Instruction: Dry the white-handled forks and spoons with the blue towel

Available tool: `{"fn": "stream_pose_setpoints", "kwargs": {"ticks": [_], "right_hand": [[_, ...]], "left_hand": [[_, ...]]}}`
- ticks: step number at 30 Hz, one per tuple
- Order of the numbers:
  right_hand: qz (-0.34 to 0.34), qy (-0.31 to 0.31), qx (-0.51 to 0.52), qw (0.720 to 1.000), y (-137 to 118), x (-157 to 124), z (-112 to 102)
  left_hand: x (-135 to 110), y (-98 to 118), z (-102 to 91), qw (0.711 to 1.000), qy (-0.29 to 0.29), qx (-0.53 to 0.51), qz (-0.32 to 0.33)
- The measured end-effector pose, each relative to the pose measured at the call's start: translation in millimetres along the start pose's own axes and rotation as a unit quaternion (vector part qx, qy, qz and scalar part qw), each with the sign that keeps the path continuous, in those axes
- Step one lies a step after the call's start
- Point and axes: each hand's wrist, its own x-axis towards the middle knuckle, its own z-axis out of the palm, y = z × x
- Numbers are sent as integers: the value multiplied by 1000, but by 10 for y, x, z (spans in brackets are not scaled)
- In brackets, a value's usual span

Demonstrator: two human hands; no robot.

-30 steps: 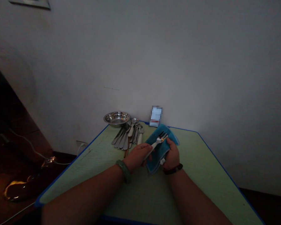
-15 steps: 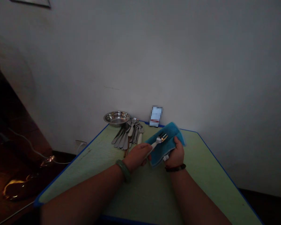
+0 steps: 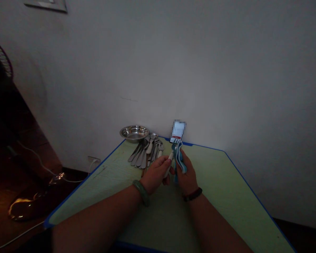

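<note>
My left hand (image 3: 157, 173), with a green bangle at its wrist, is closed around the pale handle of a fork (image 3: 170, 163). The fork's metal tines point up and away from me. In my right hand (image 3: 188, 177) is a blue cloth (image 3: 180, 162) with a light edge, folded and pressed against the right side of the fork's head. The cloth hides part of the fork. Left of my hands a pile of cutlery (image 3: 140, 156) lies on the table, with several metal handles towards me and some pale-handled pieces among them.
A shiny metal bowl (image 3: 134, 134) stands at the table's back left corner. Against the wall leans a phone (image 3: 178, 130) with a lit screen. The green table (image 3: 221, 196) has a blue edge. To the left are a fan (image 3: 5, 59) and a white cable (image 3: 75, 181).
My right hand has moved left and folded the spread cloth around the fork's head. The fork has turned more upright. The whole view has shifted slightly.
</note>
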Motion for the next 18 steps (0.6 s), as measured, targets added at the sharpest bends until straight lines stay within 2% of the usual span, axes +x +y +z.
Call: {"fn": "stream_pose_setpoints", "kwargs": {"ticks": [3, 6, 12, 18], "right_hand": [[-31, -60, -25, 997, 48, 17, -26], [-39, -82, -49, 995, 82, 35, -47], [-40, -61, -108, 991, 112, 62, -85], [-32, -29, -121, 992, 159, 77, -114]], "left_hand": [[-7, -7, 2, 999, 1, 21, 25], [-15, -20, 0, 998, -8, 48, 42], [-38, -18, 9, 990, -1, 129, 53], [-67, 30, 12, 984, 7, 172, 48]]}}
